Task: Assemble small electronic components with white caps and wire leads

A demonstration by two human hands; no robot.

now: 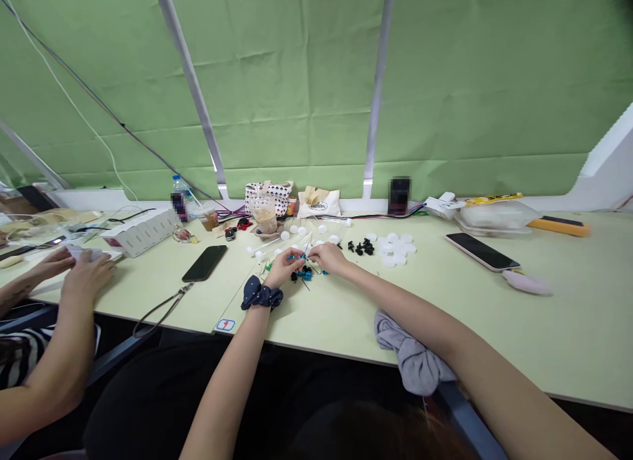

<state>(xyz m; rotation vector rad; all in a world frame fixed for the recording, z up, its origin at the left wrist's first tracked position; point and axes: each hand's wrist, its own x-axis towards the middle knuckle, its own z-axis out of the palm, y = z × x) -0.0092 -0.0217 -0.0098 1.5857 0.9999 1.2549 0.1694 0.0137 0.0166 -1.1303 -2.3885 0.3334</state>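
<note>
Above the middle of the table, my left hand [285, 267] pinches a small blue piece [303, 256] between thumb and fingertips. A dark dotted scrunchie [262, 295] circles that wrist. Fingertips closed, my right hand [328, 257] meets the left one at the piece; what it pinches is too small to make out. Just below both hands lies a little heap of blue, green and black parts [305, 274] with thin sticks. Behind them are transparent tubes [267, 248] with white ends. Black small parts [363, 247] and white round caps [395, 249] lie to the right.
A dark phone [204, 263] with a strap lies left, another phone [482, 251] right. Behind stand a drink cup [266, 216] and a patterned bag [277, 195]. A grey cloth [415, 358] hangs at the front edge. A co-worker's hands [89, 272] work at far left.
</note>
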